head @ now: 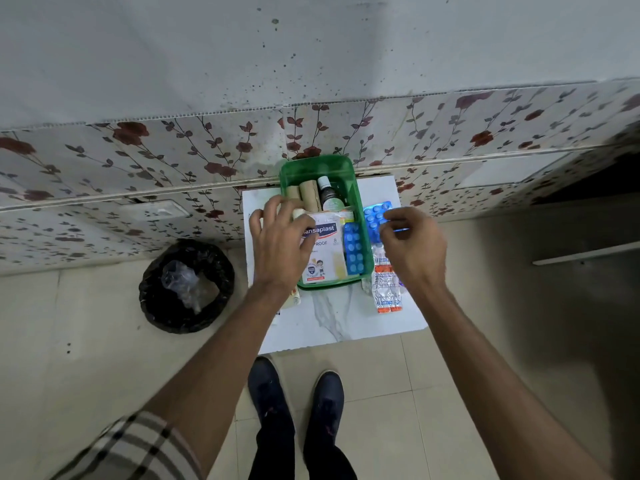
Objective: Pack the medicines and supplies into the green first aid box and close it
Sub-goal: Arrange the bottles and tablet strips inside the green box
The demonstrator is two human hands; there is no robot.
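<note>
The green first aid box (pixel 317 164) stands open on a small white table (pixel 346 320). Inside it are tan bandage rolls (pixel 310 194), a dark bottle (pixel 327 195), a Hansaplast plaster pack (pixel 323 252) and a blue tablet strip (pixel 354 251). My left hand (pixel 280 244) reaches into the box's left side, fingers on a small pale roll (pixel 298 213) beside the plaster pack. My right hand (pixel 412 247) hovers just right of the box, pinching another blue tablet strip (pixel 375 216). An orange and white tablet strip (pixel 386 289) lies on the table under that hand.
A black-lined waste bin (pixel 187 285) stands on the floor left of the table. A floral-patterned wall (pixel 138 161) rises directly behind the box. Another packet (pixel 292 299) peeks out under my left wrist. My shoes (pixel 298 393) are at the table's front edge.
</note>
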